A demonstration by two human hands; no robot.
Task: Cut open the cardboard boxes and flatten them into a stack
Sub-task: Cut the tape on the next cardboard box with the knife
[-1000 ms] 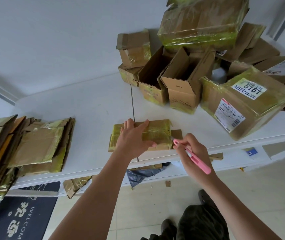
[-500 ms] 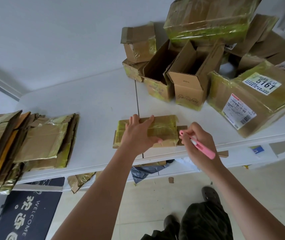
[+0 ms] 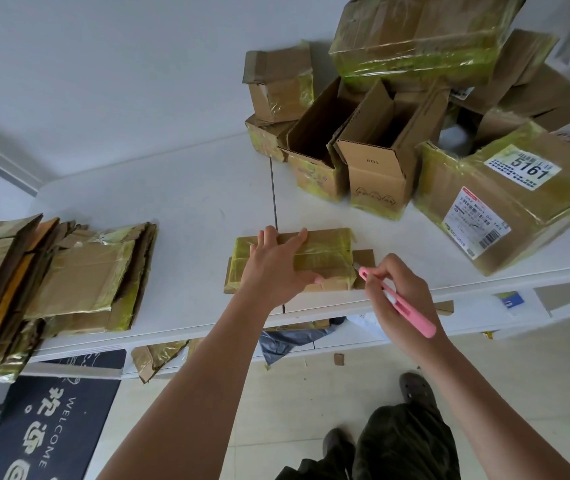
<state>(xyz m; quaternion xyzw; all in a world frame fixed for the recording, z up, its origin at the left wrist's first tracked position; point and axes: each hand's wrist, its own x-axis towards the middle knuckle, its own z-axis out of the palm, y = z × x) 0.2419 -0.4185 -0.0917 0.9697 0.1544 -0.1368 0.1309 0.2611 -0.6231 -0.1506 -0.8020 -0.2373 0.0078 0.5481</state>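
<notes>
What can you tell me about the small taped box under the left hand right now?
The small box is low and flat, brown cardboard wrapped in shiny yellow-green tape. It lies near the front edge of the white table. Bare cardboard flaps stick out at its left and right ends. The left hand presses flat on its top, fingers spread. The right hand holds a pink cutter with its tip at the box's right end.

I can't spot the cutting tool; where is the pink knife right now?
The pink knife is in the right hand, near the table's front edge, its tip at the right end of the small taped box that the left hand presses down.
</notes>
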